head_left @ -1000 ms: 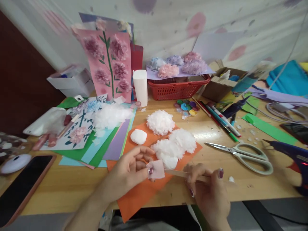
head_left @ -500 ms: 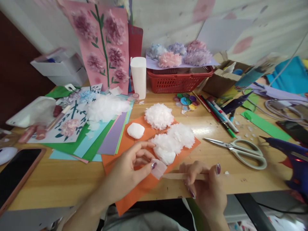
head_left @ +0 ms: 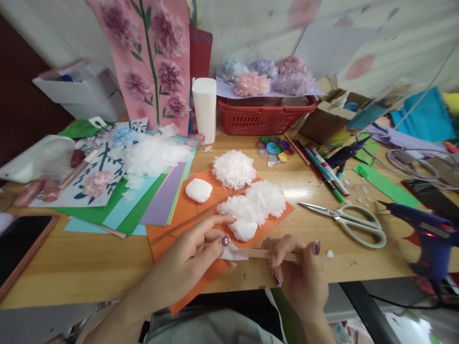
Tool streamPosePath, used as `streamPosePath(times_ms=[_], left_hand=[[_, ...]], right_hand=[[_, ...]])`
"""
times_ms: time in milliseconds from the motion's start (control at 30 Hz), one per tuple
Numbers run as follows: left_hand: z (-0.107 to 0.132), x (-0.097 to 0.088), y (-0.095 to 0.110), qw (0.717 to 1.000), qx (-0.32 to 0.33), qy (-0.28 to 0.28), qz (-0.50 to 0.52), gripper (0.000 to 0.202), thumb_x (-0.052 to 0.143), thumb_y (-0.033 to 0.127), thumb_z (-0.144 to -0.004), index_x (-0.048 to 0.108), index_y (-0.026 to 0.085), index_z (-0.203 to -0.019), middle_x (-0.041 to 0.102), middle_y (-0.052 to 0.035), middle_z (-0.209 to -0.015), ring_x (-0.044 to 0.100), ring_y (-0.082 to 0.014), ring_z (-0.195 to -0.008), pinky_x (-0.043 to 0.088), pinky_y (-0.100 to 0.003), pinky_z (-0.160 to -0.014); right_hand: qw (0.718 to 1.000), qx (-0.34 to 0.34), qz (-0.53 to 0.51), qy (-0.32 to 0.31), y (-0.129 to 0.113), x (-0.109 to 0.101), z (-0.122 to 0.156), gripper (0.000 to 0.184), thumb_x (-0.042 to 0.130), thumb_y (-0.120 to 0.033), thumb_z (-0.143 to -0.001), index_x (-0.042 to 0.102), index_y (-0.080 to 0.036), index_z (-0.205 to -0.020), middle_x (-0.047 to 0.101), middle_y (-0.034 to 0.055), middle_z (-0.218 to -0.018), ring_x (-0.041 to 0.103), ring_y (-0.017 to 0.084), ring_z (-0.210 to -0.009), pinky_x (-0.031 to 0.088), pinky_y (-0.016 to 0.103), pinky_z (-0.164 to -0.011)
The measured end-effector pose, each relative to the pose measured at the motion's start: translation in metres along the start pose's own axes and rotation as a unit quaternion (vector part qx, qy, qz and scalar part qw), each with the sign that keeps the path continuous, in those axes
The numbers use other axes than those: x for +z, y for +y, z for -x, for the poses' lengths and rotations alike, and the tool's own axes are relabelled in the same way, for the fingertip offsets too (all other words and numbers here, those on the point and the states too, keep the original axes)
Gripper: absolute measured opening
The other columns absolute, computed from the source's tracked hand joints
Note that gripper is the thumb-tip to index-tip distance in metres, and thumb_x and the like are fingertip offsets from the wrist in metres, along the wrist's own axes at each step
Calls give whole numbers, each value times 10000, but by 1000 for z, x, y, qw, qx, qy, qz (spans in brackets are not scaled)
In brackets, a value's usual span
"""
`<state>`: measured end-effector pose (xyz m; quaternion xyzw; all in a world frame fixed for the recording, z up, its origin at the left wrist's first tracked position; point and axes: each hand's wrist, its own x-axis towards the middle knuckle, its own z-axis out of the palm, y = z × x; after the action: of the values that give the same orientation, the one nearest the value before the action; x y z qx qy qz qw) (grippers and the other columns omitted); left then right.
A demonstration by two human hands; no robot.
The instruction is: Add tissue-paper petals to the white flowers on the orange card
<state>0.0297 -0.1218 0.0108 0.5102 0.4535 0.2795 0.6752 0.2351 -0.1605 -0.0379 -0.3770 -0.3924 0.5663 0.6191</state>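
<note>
My left hand (head_left: 195,248) pinches a small pale tissue piece (head_left: 229,252) between thumb and fingers, pressed against the tip of a thin wooden stick (head_left: 263,253). My right hand (head_left: 297,272) is closed on the other end of that stick, holding it level above the table's front edge. Both hands hover over an orange paper sheet (head_left: 179,224). On the sheet lie three fluffy white tissue flowers (head_left: 234,168) and a smooth white ball (head_left: 198,189).
Scissors (head_left: 349,222) lie right of the sheet, a blue glue gun (head_left: 426,236) at the far right. Coloured paper sheets (head_left: 143,210), a phone (head_left: 19,243), markers (head_left: 322,169), a red basket (head_left: 265,117), a white cup (head_left: 204,107) and a pink flower card (head_left: 150,62) crowd the table.
My left thumb has folded the tissue piece down around the stick's tip; it looks smaller and flatter. The view has shifted slightly, so things sit a little further left.
</note>
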Motion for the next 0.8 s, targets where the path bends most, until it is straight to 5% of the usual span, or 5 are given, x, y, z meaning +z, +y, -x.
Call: streamPosePath(times_ms=[200,333,800], left_hand=[[3,0,-2,999,-4,-35,42,429,639,247,-929,524,257,-1343,748,-8,-982,728,-178,-964,531,-307,-912],[4,1,-1,1000,13,-3,24,435,633,230,-931,510,247,-1347,750,2,-956,706,-164,-950,510,-324,-964],[5,9,2,998,-18,4,-65,417,608,317,-950,502,307,-1354,760,15,-1051,685,-159,-1034,485,-298,-998]], right_hand=[[999,-44,-7,6,-3,3,-5,597,384,-621,-1028,732,-250,-715,446,-25,-428,410,138,-437,354,283,-490],[995,-86,-24,49,-7,4,-9,610,385,-612,-1030,705,-248,-660,405,-32,-372,369,133,-416,357,289,-496],[998,-46,-37,-14,1,1,0,666,277,-615,-1049,674,-245,-662,374,-22,-407,361,143,-441,302,280,-463]])
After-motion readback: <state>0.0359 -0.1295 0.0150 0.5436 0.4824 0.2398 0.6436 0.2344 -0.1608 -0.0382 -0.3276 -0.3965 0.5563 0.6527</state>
